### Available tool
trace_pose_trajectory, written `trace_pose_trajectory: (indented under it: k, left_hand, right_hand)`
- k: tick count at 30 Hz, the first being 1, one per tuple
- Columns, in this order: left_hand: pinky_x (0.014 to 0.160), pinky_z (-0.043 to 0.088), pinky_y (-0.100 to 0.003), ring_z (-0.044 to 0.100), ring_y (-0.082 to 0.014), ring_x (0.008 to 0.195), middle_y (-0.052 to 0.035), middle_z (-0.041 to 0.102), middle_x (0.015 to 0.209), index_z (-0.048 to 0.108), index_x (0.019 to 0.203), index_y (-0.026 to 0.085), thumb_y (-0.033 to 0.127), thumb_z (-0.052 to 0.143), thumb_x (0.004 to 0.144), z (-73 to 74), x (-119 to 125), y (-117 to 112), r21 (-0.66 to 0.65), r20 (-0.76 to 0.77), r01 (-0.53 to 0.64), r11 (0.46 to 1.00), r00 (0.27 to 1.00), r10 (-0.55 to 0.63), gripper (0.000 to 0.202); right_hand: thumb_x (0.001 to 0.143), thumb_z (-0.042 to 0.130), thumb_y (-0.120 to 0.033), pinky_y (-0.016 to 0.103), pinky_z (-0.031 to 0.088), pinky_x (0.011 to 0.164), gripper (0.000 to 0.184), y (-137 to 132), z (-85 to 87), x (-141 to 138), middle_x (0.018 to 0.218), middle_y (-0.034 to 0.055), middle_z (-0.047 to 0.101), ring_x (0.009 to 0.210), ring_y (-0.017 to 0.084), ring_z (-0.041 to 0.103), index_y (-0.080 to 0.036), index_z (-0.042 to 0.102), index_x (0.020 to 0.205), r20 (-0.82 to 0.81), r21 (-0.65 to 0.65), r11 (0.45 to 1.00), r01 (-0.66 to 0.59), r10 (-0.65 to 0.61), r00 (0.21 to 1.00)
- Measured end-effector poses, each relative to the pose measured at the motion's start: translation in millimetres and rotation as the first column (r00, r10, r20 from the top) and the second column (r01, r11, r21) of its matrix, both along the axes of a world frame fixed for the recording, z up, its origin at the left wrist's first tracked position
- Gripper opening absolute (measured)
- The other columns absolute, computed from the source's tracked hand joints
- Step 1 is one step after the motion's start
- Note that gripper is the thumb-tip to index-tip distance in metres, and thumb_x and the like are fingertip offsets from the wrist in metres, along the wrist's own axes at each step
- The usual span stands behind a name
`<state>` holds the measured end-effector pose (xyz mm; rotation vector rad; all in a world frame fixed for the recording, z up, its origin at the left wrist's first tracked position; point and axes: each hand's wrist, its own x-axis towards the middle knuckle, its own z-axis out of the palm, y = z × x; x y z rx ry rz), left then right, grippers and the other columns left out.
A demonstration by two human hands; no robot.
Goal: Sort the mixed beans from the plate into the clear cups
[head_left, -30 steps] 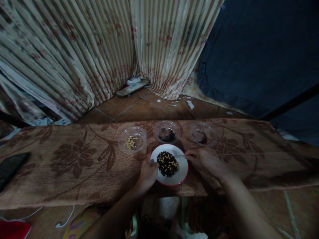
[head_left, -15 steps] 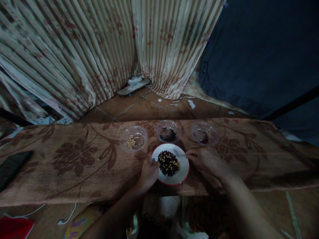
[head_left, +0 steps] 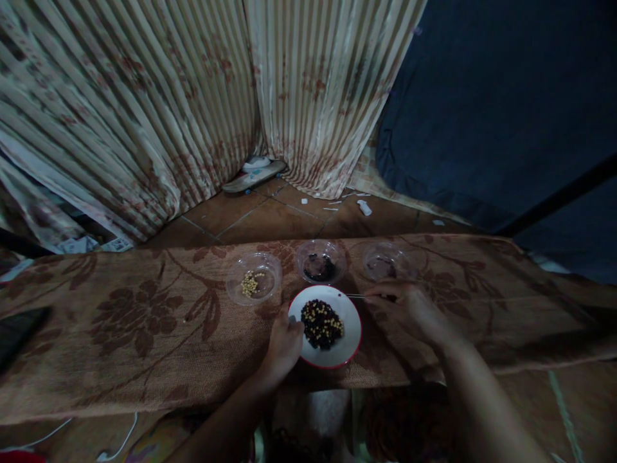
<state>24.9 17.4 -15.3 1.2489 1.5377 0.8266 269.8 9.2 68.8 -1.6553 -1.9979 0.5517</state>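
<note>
Lower centre: left fingers (head_left: 295, 325) grip round white red-rimmed plate (head_left: 348, 347); right fingers (head_left: 380, 292) pinch slim silvery tweezers (head_left: 355, 296), dark bean (head_left: 340, 294) at tips; gentle squeeze advisable.

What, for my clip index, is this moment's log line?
left hand: holds plate; right hand: tweezers, bean at tips; plate: dark and yellow beans; bowls: three, beyond plate

This looks like a room in a home. Striped, flowered curtains (head_left: 207, 96) hang down to a brown tiled floor (head_left: 231, 215) beyond the far edge of the table (head_left: 270, 328), with a skateboard (head_left: 255, 177) at their foot. A flower-patterned cloth (head_left: 135, 315) covers the table; dark blue fabric (head_left: 491, 109) fills the far right.
</note>
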Motion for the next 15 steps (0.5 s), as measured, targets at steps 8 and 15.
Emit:
trace_pose_trajectory:
  k: [8, 15]
  left_hand:
    - [0.064, 0.047, -0.027, 0.06, -0.0172, 0.068, -0.0039, 0.067, 0.075, 0.059, 0.102, 0.013, 0.012, 0.045, 0.065, 3.2, -2, 2, -0.002, 0.001, 0.017, 1.0, 1.0, -0.017, 0.04]
    - [0.066, 0.047, -0.028, 0.061, -0.0183, 0.071, -0.0051, 0.067, 0.08, 0.057, 0.109, 0.011, 0.014, 0.046, 0.064, 3.6, -3, 4, -0.002, -0.044, 0.005, 1.0, 0.999, -0.005, 0.046]
  right_hand:
    - [0.076, 0.058, -0.042, 0.025, 0.045, 0.054, 0.027, 1, -1.8, 52, 0.063, 0.002, 0.069, 0.062, 0.019, 0.064, -0.021, 0.073, 0.085, -0.031, 0.145, 0.875, 0.461, -0.462, 0.887]
    - [0.076, 0.057, -0.041, 0.025, 0.043, 0.055, 0.025, 8, -8.4, 62, 0.076, 0.0033, 0.072, 0.061, 0.018, 0.063, -0.026, 0.072, 0.089, 0.126, 0.198, 0.8, 0.567, -0.594, 0.794]
